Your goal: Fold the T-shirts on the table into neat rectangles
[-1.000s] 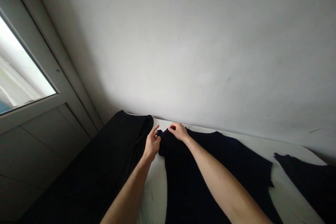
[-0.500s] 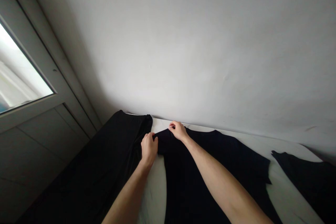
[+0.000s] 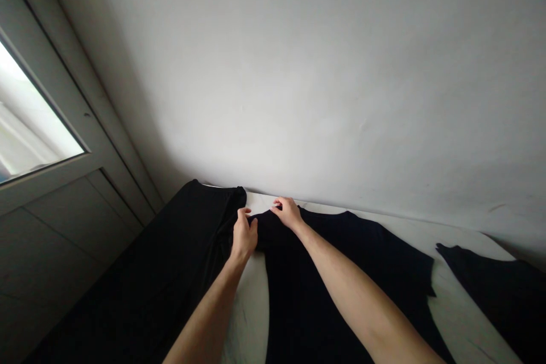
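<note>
A dark short-sleeved shirt (image 3: 315, 273) lies spread on the white marbled tabletop (image 3: 245, 318), its shoulders toward the wall. At its left sleeve is my left hand (image 3: 244, 234), thumb and forefinger apart over the sleeve's end. My right hand (image 3: 289, 213) pinches the upper edge of the shirt near the left shoulder, raising the cloth into a small peak. Its forearm crosses over the shirt's chest. What the lower fingers of my left hand touch is hidden.
Black cloth (image 3: 170, 256) covers the table's left end. Another dark cloth piece (image 3: 490, 284) lies at the right. Behind the table rises a pale wall (image 3: 319, 85). A grey door (image 3: 51, 227) with a glass pane stands at the left.
My left hand's thumb and forefinger have parted and lifted from the sleeve edge. The right hand still pinches the shirt, shifted very slightly left in view.
</note>
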`<state>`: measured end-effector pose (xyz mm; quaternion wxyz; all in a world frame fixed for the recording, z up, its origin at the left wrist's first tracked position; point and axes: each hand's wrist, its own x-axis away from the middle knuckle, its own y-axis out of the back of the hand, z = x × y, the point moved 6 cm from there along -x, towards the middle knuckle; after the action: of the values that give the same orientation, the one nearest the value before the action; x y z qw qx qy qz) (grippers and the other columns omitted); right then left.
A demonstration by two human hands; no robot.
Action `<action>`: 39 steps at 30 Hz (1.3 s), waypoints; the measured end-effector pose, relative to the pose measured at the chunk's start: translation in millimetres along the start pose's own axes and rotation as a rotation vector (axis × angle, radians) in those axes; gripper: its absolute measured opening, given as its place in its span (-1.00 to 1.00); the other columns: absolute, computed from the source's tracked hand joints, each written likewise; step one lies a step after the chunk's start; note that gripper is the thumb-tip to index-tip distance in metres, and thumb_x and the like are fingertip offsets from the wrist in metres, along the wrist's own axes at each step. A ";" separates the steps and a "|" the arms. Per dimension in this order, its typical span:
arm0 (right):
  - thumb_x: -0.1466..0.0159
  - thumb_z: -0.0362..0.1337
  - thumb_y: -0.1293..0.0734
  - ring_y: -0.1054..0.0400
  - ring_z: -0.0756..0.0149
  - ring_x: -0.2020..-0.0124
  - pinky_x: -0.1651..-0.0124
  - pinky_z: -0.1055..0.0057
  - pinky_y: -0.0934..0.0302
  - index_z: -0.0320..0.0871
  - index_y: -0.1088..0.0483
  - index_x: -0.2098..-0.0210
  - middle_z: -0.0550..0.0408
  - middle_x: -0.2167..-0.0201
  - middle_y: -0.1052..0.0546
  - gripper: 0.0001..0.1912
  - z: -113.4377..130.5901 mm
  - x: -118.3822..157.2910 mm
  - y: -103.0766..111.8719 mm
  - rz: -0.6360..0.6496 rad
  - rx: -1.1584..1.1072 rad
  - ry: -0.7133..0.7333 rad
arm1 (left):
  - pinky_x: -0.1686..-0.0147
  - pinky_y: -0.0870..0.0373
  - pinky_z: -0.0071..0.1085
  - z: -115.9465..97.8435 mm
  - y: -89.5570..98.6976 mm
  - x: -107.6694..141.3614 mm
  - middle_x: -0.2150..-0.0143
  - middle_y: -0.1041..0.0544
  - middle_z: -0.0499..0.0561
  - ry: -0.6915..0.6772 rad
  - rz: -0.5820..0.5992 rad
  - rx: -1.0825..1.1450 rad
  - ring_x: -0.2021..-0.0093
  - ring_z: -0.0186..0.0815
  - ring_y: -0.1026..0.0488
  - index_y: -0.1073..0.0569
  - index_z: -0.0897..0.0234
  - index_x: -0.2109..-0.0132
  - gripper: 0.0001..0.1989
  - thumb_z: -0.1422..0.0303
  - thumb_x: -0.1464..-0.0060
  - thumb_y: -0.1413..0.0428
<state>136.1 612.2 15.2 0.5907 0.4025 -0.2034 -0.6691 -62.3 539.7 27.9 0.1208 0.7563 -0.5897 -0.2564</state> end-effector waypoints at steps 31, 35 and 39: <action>-0.41 0.15 -0.10 0.13 -0.03 -0.47 -0.42 -0.15 0.09 -0.13 -0.02 -0.44 -0.07 -0.46 -0.03 -0.25 -50.2 449.6 185.5 0.121 0.486 -0.314 | -0.37 0.20 0.25 -91.2 -52.5 109.6 -0.47 -0.13 0.14 -0.670 0.531 -0.928 -0.48 0.05 0.07 -0.23 0.23 -0.40 -0.48 0.28 -0.35 0.12; -0.40 0.16 -0.11 -0.03 -0.09 -0.42 -0.35 -0.16 -0.05 -0.18 -0.19 -0.37 -0.16 -0.40 -0.20 -0.26 -61.3 474.1 195.0 0.002 0.505 -0.283 | -0.35 0.03 0.19 -73.9 -28.6 168.4 -0.49 -0.07 0.13 -0.649 0.684 -0.877 -0.48 0.01 0.02 -0.16 0.19 -0.43 -0.45 0.22 -0.36 0.13; -0.42 0.08 -0.06 -0.37 -0.06 -0.18 -0.16 0.01 -0.29 -0.25 -0.33 -0.24 -0.27 -0.17 -0.47 -0.35 -71.8 501.5 223.0 -0.258 0.471 -0.344 | -0.29 -0.17 0.06 -47.3 28.8 217.4 -0.45 -0.16 0.26 -0.501 0.565 -0.884 -0.42 0.03 -0.12 -0.20 0.33 -0.40 -0.43 0.22 -0.32 0.11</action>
<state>342.6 99.4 -10.3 0.3485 0.4315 -0.3969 -0.7313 -23.4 318.8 28.3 0.3456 0.3638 -0.6162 -0.6071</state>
